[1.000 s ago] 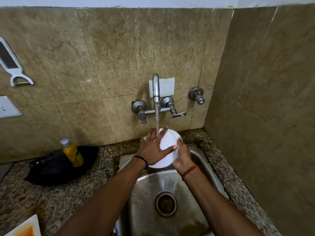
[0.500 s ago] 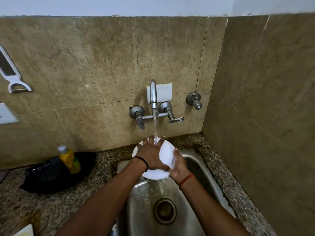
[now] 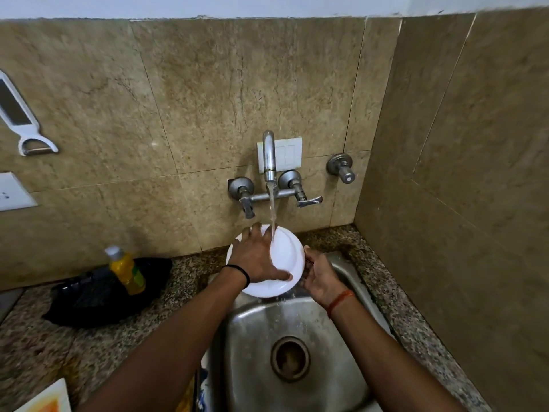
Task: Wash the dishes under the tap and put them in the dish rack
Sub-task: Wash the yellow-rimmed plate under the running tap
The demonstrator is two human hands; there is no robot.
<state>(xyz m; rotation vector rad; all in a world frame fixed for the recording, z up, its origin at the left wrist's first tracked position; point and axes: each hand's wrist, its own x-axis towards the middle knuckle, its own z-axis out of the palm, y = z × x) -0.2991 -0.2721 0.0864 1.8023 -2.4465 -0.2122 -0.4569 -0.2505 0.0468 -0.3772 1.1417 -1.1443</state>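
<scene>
A round white plate is held over the steel sink, under the running stream from the wall tap. My left hand lies flat on the plate's face with fingers spread, thumb near the lower rim. My right hand grips the plate's right edge from behind. Water lands on the plate's upper part and drips off its lower rim into the sink. No dish rack is in view.
A yellow bottle stands in a black tray on the granite counter at left. A peeler hangs on the tiled wall. The side wall rises close at right. The drain sits mid-sink.
The plate has tilted flatter toward me and shifted slightly left under the stream. My left hand slid across its face; my right hand now holds the right rim.
</scene>
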